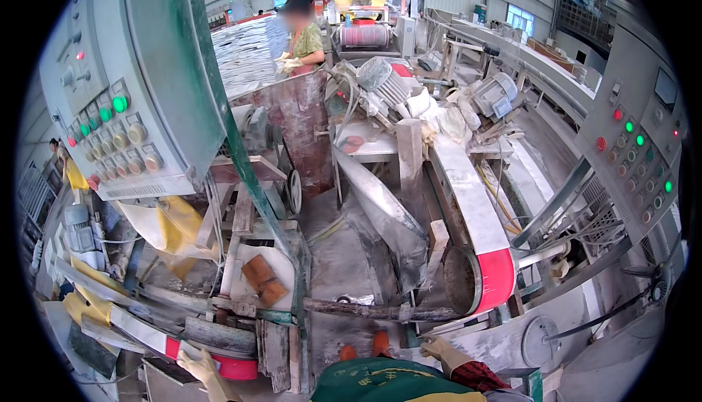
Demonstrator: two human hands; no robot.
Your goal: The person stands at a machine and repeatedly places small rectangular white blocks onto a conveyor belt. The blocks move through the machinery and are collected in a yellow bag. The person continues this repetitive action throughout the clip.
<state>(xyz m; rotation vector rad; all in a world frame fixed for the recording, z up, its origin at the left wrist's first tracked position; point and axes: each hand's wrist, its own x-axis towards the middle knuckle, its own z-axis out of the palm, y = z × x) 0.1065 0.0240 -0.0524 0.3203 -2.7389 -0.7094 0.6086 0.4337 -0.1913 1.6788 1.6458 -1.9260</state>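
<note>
My left hand, in a pale glove, reaches over the red end of a belt conveyor at the lower left. Its fingers are spread beside a white strip lying along that belt; whether they touch it I cannot tell. My right hand, also gloved, hangs in front of me at the lower right with fingers loosely stretched and nothing visible in them. Beyond it is the red rounded end of a second belt conveyor, with a long white strip on top.
Control cabinets with lit buttons stand at left and right. A wooden bar crosses before me. Electric motors and a metal chute lie ahead. A co-worker stands beyond a rusty panel.
</note>
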